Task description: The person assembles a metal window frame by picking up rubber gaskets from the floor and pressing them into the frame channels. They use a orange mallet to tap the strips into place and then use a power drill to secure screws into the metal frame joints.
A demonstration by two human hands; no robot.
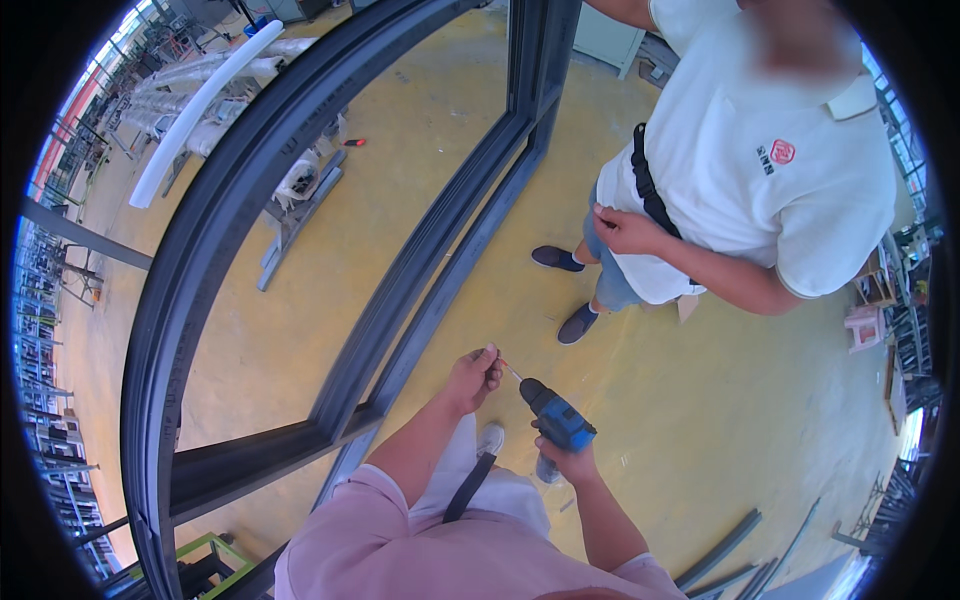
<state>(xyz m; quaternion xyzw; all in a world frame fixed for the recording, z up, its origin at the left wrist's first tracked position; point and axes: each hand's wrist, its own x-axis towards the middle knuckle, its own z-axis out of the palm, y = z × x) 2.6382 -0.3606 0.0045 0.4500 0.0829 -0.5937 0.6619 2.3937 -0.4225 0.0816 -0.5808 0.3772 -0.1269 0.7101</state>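
Note:
My right hand point(568, 458) grips a blue and black cordless drill point(562, 417) by its handle. The drill points up and to the left, with a thin bit point(512, 371) in its black chuck. At the tip of this bit is my left hand point(474, 379), its fingers closed and thumb raised. A small reddish spot shows by those fingertips; what the fingers hold is too small to make out. Left of my hands stands a large dark grey window or door frame point(385, 262) with a curved-looking outer edge, apart from the drill.
A co-worker in a white shirt point(740, 180) stands on the yellow floor point(690, 400) at the far right, one hand at the waist. Wrapped profiles point(200, 100) lie on racks at the far left. Dark metal bars point(720, 548) lie at the lower right.

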